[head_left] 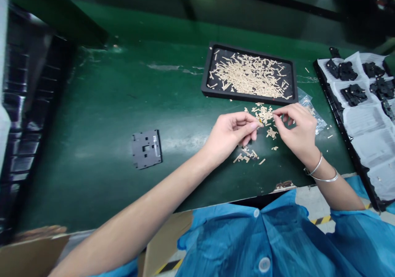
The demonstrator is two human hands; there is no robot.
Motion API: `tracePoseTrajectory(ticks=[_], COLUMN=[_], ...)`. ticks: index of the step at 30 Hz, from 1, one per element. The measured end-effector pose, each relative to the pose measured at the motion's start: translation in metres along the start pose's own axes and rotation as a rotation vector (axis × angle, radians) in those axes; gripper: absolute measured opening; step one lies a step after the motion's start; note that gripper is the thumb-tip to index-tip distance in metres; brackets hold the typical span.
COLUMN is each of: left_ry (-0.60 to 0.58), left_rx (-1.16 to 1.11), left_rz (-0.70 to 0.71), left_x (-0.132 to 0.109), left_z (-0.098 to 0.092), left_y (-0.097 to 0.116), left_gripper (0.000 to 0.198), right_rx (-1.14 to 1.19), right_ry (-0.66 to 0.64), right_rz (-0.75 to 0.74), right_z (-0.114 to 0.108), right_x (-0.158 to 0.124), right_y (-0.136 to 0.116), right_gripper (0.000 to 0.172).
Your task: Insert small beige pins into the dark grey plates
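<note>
My left hand [232, 132] is closed in a pinch on a small tan piece [261, 124] with a yellowish spot, held over the green table. Beside it, my right hand [298, 128] has its thumb and forefinger pressed together; whatever is between them is too small to make out. Around the fingertips lies a loose pile of small tan strips [264, 113], with smaller clusters nearer the front edge. Just behind the hands stands a shallow black tray [206, 88] heaped with tan strips [247, 75]. A flat dark-grey plastic plate [144, 151] with square holes rests well to the left.
At the right, a large tray [361, 143] lined with white pockets carries several black plastic parts [354, 94]. A clear plastic bag [319, 123] lies beside my right hand. Dark racked trays [29, 88] stand at the far left. The table's front edge [285, 185] is chipped.
</note>
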State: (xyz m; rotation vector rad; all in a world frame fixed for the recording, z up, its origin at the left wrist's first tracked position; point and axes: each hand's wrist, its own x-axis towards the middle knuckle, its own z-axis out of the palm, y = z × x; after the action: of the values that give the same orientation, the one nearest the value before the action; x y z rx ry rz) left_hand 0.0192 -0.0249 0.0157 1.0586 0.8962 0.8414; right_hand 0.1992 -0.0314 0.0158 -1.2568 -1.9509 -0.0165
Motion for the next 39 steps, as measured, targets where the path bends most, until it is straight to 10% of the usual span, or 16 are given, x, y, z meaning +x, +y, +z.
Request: tracePoseTrajectory(ticks=[12, 22, 39], left_ry=[0.003, -0.013, 0.038], left_rx=[-0.05, 0.146, 0.529], left_rz=[-0.011, 0.113, 0.227], left_x=[0.001, -0.004, -0.008], left_z=[-0.001, 0.003, 0.002], left_y=[-0.003, 0.002, -0.001], left_gripper=[0.013, 0.021, 0.017], right_rx=[0.054, 0.214, -0.113], right_ry=[0.03, -0.063, -0.002], right_rz=[-0.254, 0.051, -0.341], right_z=[0.004, 0.0, 0.005], right_x=[-0.004, -0.001, -0.006], right_y=[-0.012, -0.017, -0.014], right_gripper=[0.008, 0.009, 0.011])
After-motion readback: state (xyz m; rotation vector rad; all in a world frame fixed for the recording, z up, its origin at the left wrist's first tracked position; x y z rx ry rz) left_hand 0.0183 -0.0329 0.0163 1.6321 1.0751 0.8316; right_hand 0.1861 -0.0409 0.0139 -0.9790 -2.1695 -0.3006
